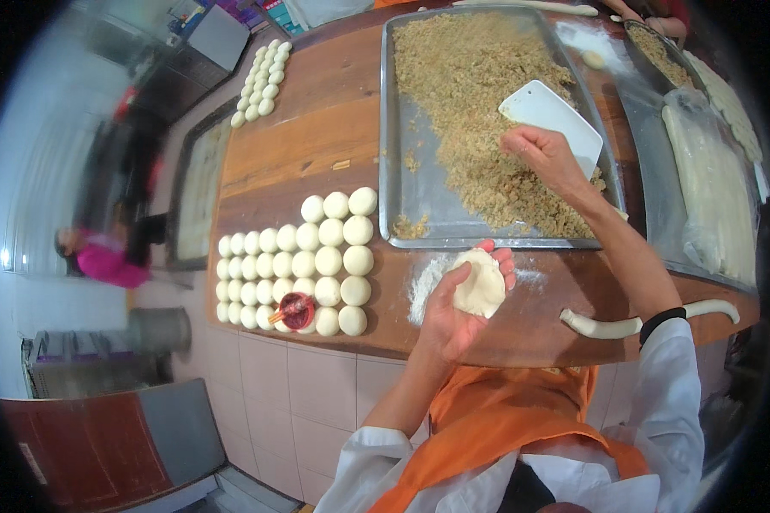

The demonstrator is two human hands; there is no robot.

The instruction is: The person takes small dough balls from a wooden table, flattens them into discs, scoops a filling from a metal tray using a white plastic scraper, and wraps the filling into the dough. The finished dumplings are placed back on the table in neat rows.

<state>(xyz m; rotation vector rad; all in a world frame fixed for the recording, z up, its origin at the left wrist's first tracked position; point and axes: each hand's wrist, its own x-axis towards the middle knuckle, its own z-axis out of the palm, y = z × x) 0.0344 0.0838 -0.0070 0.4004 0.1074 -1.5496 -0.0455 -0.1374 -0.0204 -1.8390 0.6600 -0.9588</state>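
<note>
My left hand (455,308) holds a flattened round of dough (479,284) in its palm, the thumb resting on the dough, over the front part of the table. My right hand (539,154) is over the crumbly filling (487,147) in a large metal tray (487,243), its fingers curled in; whether they hold filling is hidden. Beside it a white plastic scraper (552,118) lies on the filling. White flour (427,288) is spread on the table by my left hand. Rows of round filled-looking dough pieces (356,260) stand to the left.
A small red bowl (297,311) with a stick-like tool rests on the left dough rounds. More rounds (266,77) are at the far left. A dough rope (603,326) lies near the right front edge; plastic-covered dough (706,186) is beyond. A co-worker's hands (661,25) are at the upper right.
</note>
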